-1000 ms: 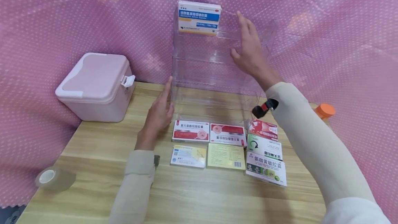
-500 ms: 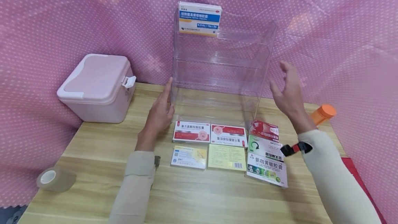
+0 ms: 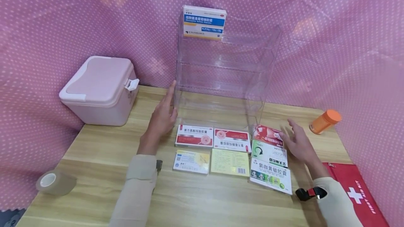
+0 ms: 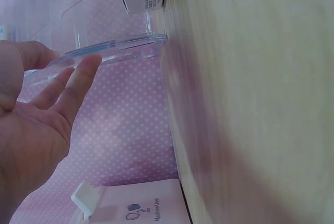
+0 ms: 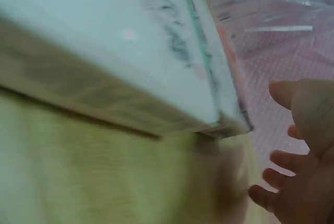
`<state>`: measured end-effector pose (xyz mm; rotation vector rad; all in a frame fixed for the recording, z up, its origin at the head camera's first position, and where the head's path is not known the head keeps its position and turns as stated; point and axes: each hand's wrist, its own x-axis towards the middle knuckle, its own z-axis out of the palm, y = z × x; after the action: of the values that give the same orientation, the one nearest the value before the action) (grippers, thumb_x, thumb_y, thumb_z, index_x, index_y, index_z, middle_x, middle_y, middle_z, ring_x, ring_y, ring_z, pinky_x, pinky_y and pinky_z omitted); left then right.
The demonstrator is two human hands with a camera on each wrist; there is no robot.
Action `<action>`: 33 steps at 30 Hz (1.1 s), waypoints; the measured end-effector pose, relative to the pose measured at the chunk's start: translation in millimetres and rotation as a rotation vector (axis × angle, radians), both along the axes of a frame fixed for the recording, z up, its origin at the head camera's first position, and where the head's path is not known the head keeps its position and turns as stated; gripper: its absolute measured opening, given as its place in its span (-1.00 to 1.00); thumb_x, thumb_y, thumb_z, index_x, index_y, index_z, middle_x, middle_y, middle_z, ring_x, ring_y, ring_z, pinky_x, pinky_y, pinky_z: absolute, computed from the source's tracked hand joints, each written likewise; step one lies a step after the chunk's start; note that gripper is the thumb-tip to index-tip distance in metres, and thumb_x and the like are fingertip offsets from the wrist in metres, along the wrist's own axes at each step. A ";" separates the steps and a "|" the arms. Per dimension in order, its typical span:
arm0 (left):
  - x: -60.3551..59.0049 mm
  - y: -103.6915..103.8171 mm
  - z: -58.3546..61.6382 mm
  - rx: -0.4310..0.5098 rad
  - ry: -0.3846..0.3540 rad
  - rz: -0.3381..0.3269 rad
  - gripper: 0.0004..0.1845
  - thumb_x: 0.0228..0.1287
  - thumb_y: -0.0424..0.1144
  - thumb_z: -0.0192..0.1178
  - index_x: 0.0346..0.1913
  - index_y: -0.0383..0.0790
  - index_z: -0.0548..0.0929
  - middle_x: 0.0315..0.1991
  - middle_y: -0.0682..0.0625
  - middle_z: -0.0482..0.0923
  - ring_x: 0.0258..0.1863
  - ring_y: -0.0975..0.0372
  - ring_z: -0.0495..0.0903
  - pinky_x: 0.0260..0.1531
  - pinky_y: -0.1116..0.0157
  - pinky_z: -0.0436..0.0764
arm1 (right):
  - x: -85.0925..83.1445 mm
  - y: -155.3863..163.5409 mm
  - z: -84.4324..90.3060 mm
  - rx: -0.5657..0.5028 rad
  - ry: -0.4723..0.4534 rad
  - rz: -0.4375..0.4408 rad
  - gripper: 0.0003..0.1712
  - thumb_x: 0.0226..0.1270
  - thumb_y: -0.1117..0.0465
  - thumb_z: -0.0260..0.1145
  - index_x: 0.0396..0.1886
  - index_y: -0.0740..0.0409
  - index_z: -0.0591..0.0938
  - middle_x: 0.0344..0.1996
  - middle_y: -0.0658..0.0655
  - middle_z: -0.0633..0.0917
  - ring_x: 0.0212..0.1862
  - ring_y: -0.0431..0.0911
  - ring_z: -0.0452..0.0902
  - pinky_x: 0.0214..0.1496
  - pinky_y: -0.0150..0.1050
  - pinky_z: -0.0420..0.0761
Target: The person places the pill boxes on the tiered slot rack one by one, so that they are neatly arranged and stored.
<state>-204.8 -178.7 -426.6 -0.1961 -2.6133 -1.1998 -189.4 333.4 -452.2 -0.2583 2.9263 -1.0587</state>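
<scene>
A clear acrylic shelf rack (image 3: 225, 69) stands at the back of the wooden table (image 3: 104, 150), with a blue-and-white medicine box (image 3: 204, 22) on its top tier. My left hand (image 3: 162, 115) rests flat with straight fingers against the rack's left wall (image 4: 99, 54). My right hand (image 3: 295, 141) hovers open, fingers spread, just right of a stack of boxes: a red one (image 3: 268, 133), a green-and-white one (image 3: 269, 152) and a white one (image 3: 270, 175). Several more flat medicine boxes (image 3: 194, 135) lie in front of the rack. The right wrist view is blurred, showing a box edge (image 5: 156, 51).
A pink lidded storage box (image 3: 99, 88) sits at the left rear. A tape roll (image 3: 55, 182) lies at the front left corner. An orange-capped bottle (image 3: 325, 121) lies at the right, and a red first-aid pouch (image 3: 355, 192) sits at the front right. Pink dotted cloth surrounds the table.
My right hand has come down from the rack's upper right side to the table beside the stacked boxes. The left hand has stayed against the rack.
</scene>
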 end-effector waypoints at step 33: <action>0.1 -0.8 -1.3 -0.001 -0.002 -0.002 0.13 0.52 -0.49 0.16 0.74 0.52 -0.24 0.79 0.02 -0.02 0.65 -0.19 0.29 0.48 -0.31 0.50 | 12.5 4.5 -2.5 -0.119 -0.198 0.035 -0.27 0.55 0.23 0.40 0.56 0.25 0.29 0.27 0.48 0.60 0.17 0.18 0.65 -0.03 -0.51 0.68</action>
<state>-204.7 -179.5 -427.9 -0.1986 -2.6156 -1.2003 -176.9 337.9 -454.7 -0.1942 2.6802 -1.1815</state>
